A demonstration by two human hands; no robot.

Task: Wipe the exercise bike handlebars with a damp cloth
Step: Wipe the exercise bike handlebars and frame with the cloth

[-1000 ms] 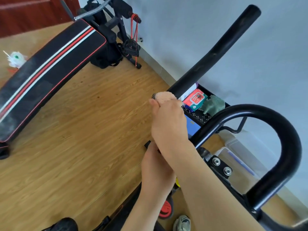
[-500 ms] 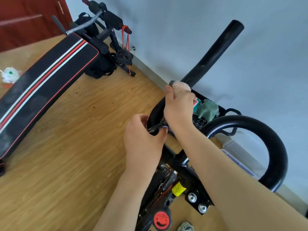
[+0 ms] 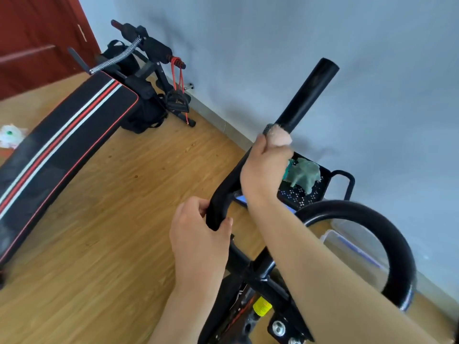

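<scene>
Pink cloth [image 3: 280,138] sits bunched in the right hand [image 3: 264,173], which is clenched around the left handlebar [image 3: 301,100] midway up its straight section. Left hand [image 3: 198,240] grips the same bar lower, at its bend. Right bar [image 3: 382,230] loops untouched near the right forearm. Behind: black tray [image 3: 325,181] with a green toy [image 3: 304,173], against the wall.
</scene>
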